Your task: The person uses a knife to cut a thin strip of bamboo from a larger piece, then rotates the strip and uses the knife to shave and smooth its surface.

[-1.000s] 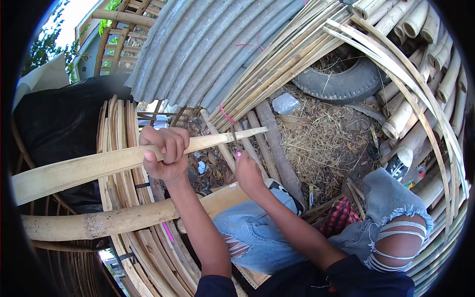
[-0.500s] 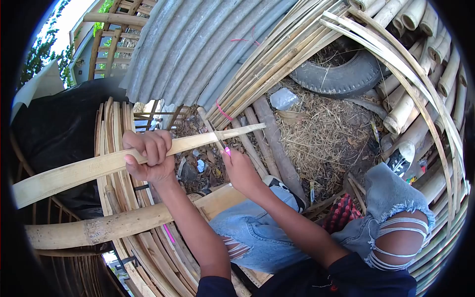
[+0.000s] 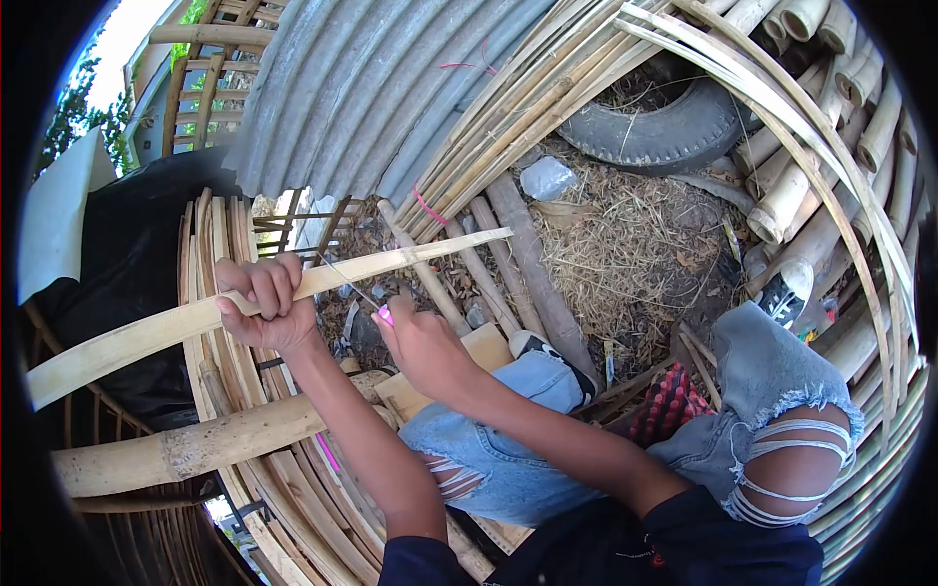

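Observation:
A long flat bamboo strip [image 3: 137, 337] slants across the view, its thin far end over the ground. My left hand [image 3: 264, 301] is closed around the strip near its middle. Just to the right, my right hand [image 3: 425, 347] grips a knife [image 3: 354, 285] by its pink handle. The narrow blade points up and left and crosses the strip close to my left hand. Below both hands lies a thick bamboo pole [image 3: 244, 435], with a pale flat piece [image 3: 479, 352] at its right end beside my leg.
Split bamboo slats [image 3: 210, 254] are stacked at the left. Corrugated metal sheeting [image 3: 362, 88] leans at the back, next to a bundle of strips [image 3: 508, 127]. A tyre [image 3: 664, 132] and bamboo poles [image 3: 791, 200] lie at the right, around straw-covered ground [image 3: 625, 244].
My right hand has moved left and down with the knife, bringing the blade along the strip toward my left hand. My left hand keeps its hold on the strip.

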